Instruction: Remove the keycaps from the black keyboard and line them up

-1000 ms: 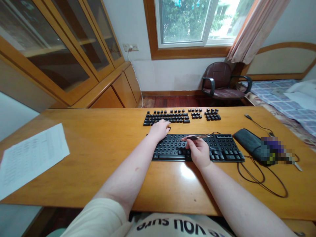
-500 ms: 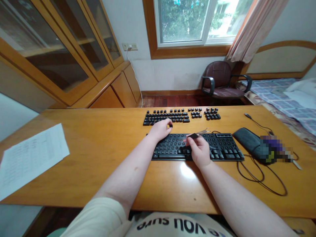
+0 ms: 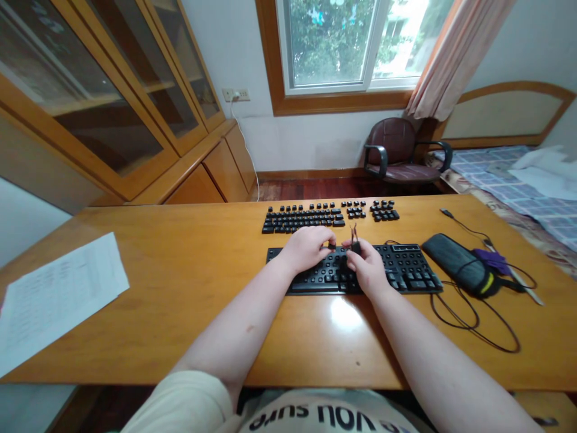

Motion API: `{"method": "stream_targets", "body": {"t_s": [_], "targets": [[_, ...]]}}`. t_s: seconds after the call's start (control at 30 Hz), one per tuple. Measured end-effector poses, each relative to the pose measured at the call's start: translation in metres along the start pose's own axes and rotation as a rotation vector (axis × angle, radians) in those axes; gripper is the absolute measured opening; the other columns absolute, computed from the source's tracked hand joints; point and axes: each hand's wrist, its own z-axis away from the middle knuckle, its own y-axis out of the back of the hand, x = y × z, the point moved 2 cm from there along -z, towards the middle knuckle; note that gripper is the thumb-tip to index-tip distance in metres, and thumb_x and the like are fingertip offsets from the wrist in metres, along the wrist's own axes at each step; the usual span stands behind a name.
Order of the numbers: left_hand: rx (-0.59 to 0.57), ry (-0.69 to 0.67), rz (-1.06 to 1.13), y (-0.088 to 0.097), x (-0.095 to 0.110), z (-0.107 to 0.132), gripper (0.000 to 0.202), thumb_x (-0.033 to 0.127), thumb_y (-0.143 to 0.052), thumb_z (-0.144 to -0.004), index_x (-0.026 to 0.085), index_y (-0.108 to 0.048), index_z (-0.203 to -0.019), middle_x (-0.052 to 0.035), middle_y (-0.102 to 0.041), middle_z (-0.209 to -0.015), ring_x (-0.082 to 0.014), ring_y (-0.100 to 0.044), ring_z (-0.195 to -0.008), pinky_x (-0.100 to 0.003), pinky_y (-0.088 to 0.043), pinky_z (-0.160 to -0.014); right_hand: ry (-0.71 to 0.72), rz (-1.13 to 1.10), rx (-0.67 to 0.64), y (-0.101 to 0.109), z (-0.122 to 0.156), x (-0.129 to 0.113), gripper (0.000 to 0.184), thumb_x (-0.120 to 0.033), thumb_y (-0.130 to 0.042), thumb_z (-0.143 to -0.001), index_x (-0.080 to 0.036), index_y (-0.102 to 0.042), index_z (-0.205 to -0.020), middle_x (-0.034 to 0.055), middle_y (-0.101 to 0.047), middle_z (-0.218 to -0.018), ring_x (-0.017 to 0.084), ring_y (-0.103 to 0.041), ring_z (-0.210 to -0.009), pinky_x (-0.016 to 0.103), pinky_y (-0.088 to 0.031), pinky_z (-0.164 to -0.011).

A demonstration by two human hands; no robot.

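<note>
A black keyboard point(image 3: 315, 281) lies on the desk in front of me, with bare switches over most of it and keycaps on part of its right side. My left hand point(image 3: 310, 246) is over its upper left part, thumb and fingers pinching a small black keycap point(image 3: 332, 245). Just to the right, my right hand point(image 3: 368, 266) is closed around the black handle of a wire keycap puller point(image 3: 354, 237), whose wire prongs point up and away from me. Behind the keyboard, loose black keycaps point(image 3: 311, 222) are laid out in rows.
Right of the keyboard are a dark zip case point(image 3: 455, 260), a purple cloth point(image 3: 491, 260), a white stick-like item point(image 3: 532, 291) and a looping black cable point(image 3: 500, 347). Paper sheets point(image 3: 67, 294) lie at the desk's left end. An armchair point(image 3: 396, 147) stands beyond the desk.
My left hand has moved right, away from the keycap rows and close to my right hand. The puller has turned from pointing sideways to pointing upward.
</note>
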Motion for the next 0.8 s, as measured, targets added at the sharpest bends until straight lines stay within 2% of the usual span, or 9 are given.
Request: {"method": "stream_targets", "body": {"t_s": [0.13,0.27,0.4,0.5,0.6,0.7,0.8], "targets": [[0.02,0.017,0.02,-0.001,0.003,0.0,0.008,0.022,-0.061,-0.077,0.02,-0.059,-0.085,0.0004,-0.065,-0.086,-0.0156,-0.059,-0.081,-0.028,-0.044,-0.075,-0.149,-0.101,-0.056,-0.006,0.001,0.002,0.037,-0.039,-0.069,-0.066,-0.016,-0.063,-0.095,0.0025,-0.061,-0.071,0.007,-0.04,-0.045,0.022,-0.031,-0.04],[-0.015,0.004,0.082,-0.003,0.002,0.0,0.01,0.023,-0.06,-0.078,0.019,-0.06,-0.088,-0.0006,-0.066,-0.089,-0.0157,-0.06,-0.085,-0.028,-0.045,-0.078,-0.199,-0.083,-0.015,-0.007,0.001,0.002,0.039,-0.043,-0.071,-0.063,-0.015,-0.066,-0.09,-0.0016,-0.057,-0.058,0.007,-0.038,-0.042,0.023,-0.031,-0.042],[-0.084,0.0,0.166,-0.003,-0.002,-0.001,0.02,0.03,-0.061,-0.079,0.021,-0.06,-0.098,-0.0004,-0.066,-0.096,-0.0145,-0.06,-0.086,-0.026,-0.046,-0.079,-0.203,-0.028,0.046,-0.005,0.0,0.004,0.038,-0.042,-0.071,-0.064,-0.014,-0.066,-0.09,-0.0007,-0.058,-0.059,0.009,-0.042,-0.045,0.024,-0.034,-0.045],[-0.113,0.013,0.154,-0.003,-0.003,-0.002,0.025,0.027,-0.059,-0.081,0.021,-0.06,-0.106,-0.0004,-0.067,-0.098,-0.0138,-0.06,-0.082,-0.027,-0.046,-0.079,-0.174,0.03,0.049,-0.005,0.0,0.005,0.038,-0.041,-0.071,-0.063,-0.014,-0.066,-0.089,0.0013,-0.062,-0.064,0.011,-0.046,-0.048,0.026,-0.037,-0.048],[-0.139,0.026,0.116,0.002,-0.005,-0.003,0.025,0.024,-0.058,-0.081,0.021,-0.062,-0.105,-0.001,-0.067,-0.095,-0.0142,-0.06,-0.081,-0.027,-0.046,-0.078,-0.146,0.062,0.047,-0.006,0.001,0.005,0.038,-0.043,-0.07,-0.064,-0.015,-0.067,-0.09,0.0028,-0.063,-0.066,0.012,-0.049,-0.051,0.027,-0.04,-0.05],[-0.087,0.098,0.038,0.015,-0.017,-0.008,0.021,0.024,-0.057,-0.08,0.021,-0.065,-0.1,-0.002,-0.066,-0.094,-0.0153,-0.06,-0.083,-0.028,-0.046,-0.079,-0.122,0.033,0.112,-0.005,0.001,0.006,0.039,-0.046,-0.067,-0.067,-0.015,-0.066,-0.09,0.0031,-0.063,-0.064,0.014,-0.052,-0.052,0.027,-0.041,-0.05],[0.018,0.198,-0.129,0.028,-0.038,-0.018,0.019,0.025,-0.06,-0.077,0.022,-0.068,-0.094,-0.004,-0.063,-0.1,-0.0195,-0.057,-0.094,-0.032,-0.044,-0.085,-0.098,0.005,0.178,-0.003,0.002,0.007,0.038,-0.048,-0.065,-0.068,-0.015,-0.065,-0.087,0.0017,-0.06,-0.06,0.014,-0.052,-0.052,0.027,-0.04,-0.049]]}}
